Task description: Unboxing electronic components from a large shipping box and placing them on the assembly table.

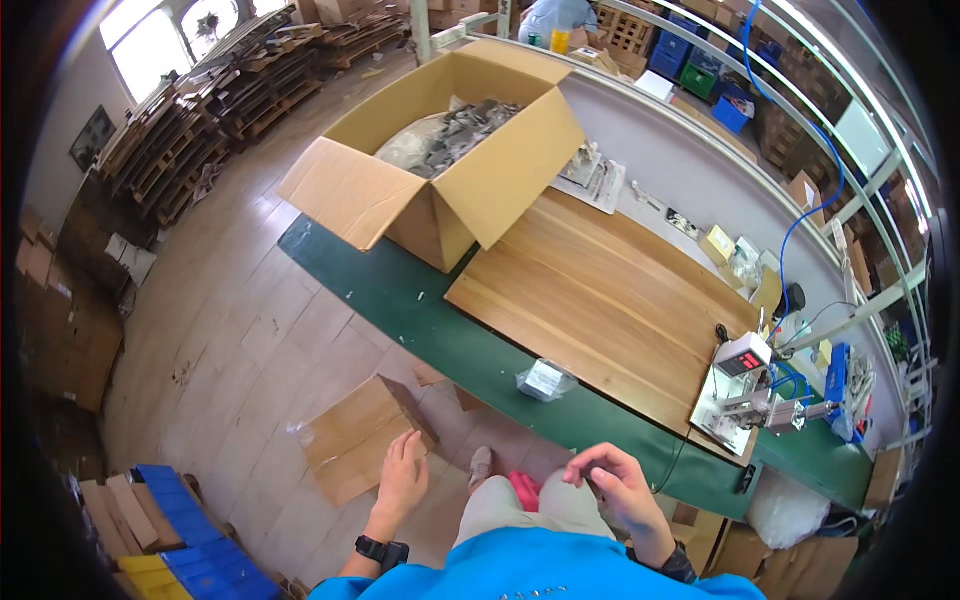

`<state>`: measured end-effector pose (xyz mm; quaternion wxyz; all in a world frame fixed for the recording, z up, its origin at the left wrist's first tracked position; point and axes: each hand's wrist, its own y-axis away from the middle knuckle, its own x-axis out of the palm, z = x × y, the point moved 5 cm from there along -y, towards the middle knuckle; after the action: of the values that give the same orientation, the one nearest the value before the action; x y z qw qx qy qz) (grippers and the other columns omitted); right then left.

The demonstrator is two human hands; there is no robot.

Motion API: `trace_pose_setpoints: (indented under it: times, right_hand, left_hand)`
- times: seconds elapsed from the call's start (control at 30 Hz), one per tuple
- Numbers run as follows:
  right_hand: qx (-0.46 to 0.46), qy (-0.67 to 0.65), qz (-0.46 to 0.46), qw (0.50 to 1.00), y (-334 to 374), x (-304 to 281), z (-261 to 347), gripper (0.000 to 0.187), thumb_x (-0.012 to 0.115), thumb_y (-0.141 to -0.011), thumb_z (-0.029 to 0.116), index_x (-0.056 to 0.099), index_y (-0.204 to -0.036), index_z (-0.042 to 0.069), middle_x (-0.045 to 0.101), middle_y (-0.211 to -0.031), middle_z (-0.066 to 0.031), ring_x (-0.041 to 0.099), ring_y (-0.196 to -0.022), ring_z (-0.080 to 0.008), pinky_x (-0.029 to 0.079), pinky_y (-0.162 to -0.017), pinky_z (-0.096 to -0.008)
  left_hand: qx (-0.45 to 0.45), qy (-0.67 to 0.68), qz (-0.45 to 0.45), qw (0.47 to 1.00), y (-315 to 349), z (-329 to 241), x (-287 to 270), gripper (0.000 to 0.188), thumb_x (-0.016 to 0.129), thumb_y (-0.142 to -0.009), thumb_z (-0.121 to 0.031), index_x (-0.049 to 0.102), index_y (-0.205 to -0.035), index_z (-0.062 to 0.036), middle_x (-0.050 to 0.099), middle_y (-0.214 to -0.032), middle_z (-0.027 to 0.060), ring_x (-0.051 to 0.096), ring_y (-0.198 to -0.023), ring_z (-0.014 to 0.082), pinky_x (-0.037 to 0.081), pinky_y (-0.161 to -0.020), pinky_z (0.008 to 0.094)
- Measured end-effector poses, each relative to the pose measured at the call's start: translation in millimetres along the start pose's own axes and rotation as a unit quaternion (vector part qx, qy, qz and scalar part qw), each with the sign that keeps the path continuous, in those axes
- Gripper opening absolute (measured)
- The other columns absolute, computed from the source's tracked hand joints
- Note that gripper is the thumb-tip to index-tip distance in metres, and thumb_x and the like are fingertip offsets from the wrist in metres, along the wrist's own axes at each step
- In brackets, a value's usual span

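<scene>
Over the lap, my left hand (402, 477) hangs in the air with its fingers loosely stretched and nothing in them. Below it on the floor lies a brown cardboard box (352, 450). My right hand (618, 482) is raised near the table's front edge, fingers loosely bent and apart, with no object visible in it. A small block in clear plastic wrap (546, 381) sits on the green table (380, 297), ahead of my right hand. Farther off stands a large open carton (437, 222), flaps out, holding grey pieces and a plastic bag.
A wooden board (610, 300) covers much of the table. At its right end stands a small machine (748, 405) with a red display and a blue air hose (790, 240). Wooden pallets (190, 130) are stacked at far left. Another person (557, 20) is beyond the table.
</scene>
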<state>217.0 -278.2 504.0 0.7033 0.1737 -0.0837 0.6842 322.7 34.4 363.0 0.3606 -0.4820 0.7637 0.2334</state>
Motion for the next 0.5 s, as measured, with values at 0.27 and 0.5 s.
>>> trace_pose_setpoints:
  times: [0.27,0.5]
  right_hand:
    - [0.065,0.001,0.091,0.994,-69,36,29,0.024,0.054,-0.1,0.015,0.06,-0.12,0.002,0.067,-0.113,-0.0097,0.061,-0.107,-0.0165,0.046,-0.094,-0.0312]
    - [0.07,0.001,0.099,0.993,-108,-7,43,0.024,0.053,-0.1,0.012,0.058,-0.121,0.002,0.066,-0.115,-0.0103,0.061,-0.11,-0.0172,0.047,-0.095,-0.0324]
  left_hand:
    - [-0.076,-0.016,-0.047,0.996,43,18,-32,0.049,0.06,-0.087,-0.005,0.048,-0.134,0.0002,0.055,-0.128,0.0235,0.051,-0.121,0.0407,0.042,-0.104,0.0467]
    - [-0.107,-0.058,-0.094,0.988,-15,-3,-83,0.049,0.059,-0.086,-0.002,0.05,-0.134,-0.0024,0.058,-0.121,0.0232,0.054,-0.114,0.0411,0.046,-0.099,0.0464]
